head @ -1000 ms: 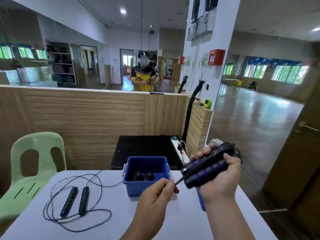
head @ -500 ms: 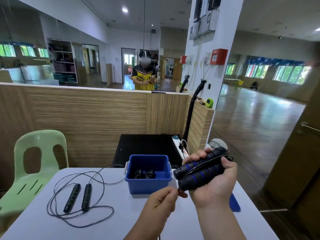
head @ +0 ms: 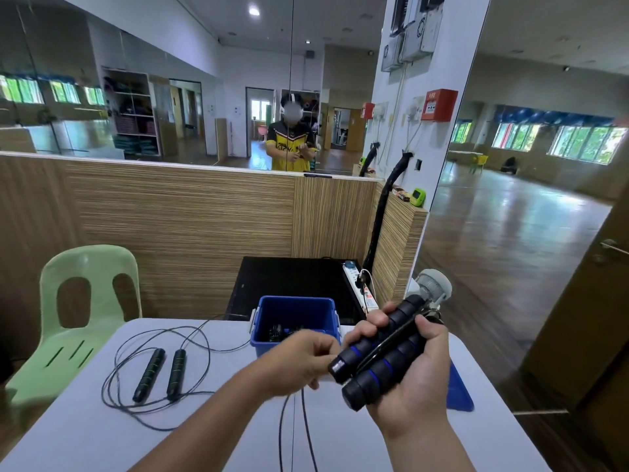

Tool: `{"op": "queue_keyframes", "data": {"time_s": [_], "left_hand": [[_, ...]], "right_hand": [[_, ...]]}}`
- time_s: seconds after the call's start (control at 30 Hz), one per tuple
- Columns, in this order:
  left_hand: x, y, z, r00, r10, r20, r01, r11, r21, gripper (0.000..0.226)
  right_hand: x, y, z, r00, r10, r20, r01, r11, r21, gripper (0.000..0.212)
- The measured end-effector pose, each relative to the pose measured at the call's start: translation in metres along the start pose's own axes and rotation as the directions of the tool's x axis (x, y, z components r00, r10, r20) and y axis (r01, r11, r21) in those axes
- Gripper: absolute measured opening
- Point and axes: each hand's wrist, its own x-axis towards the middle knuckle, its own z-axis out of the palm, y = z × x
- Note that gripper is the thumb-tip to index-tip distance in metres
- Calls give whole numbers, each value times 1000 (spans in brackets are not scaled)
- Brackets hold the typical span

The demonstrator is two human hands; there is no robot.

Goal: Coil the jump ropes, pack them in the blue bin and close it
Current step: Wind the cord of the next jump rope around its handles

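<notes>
Fingers [head: 376,320] of the right hand [head: 408,379] grip both foam handles [head: 381,352] over the worktop [head: 102,437], just right of the blue bin [head: 296,315]. Left hand [head: 303,359] pinches the cord [head: 280,434]. Looks mid-coil, and the next wrap needs slack. Handles sit lower than a second ago, and the cord dangles now.

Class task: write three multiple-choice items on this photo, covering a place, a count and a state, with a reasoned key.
1. Where is the loose thin black jump rope?
A) on the white table, left of the blue plastic bin
B) inside the bin
C) under the table

2. How many black foam handles with blue rings does the right hand grip?
A) one
B) two
C) three

3. The bin is:
A) open
B) lidded
C) tipped over

Key: 1A, it sprawls on the tabletop; 2B, two sit side by side; 3A, its flat blue lid lies on the table.
</notes>
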Motion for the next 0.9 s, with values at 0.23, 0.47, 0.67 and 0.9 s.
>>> {"op": "queue_keyframes", "data": {"time_s": [0.23, 0.47, 0.67, 0.9], "left_hand": [[4, 32, -27, 998, -39, -43, 51, 951, 305, 24], [2, 52, -19, 957, -218, -193, 220, 975, -12, 28], [-2, 56, -9, 927, -217, -305, 226, 974, -5, 24], [-15, 61, 16, 905, -90, -416, 182, 965, 188, 25]], "right_hand": [[-1, 2, -13, 1000, -17, -24, 11, 971, -237, 27], [9, 16, -27, 945, -295, -143, 214, 885, -414, 13], [12, 20, -16, 874, -407, -265, 259, 852, -456, 28], [22, 22, -12, 847, -419, -329, 273, 871, -408, 24]]}}
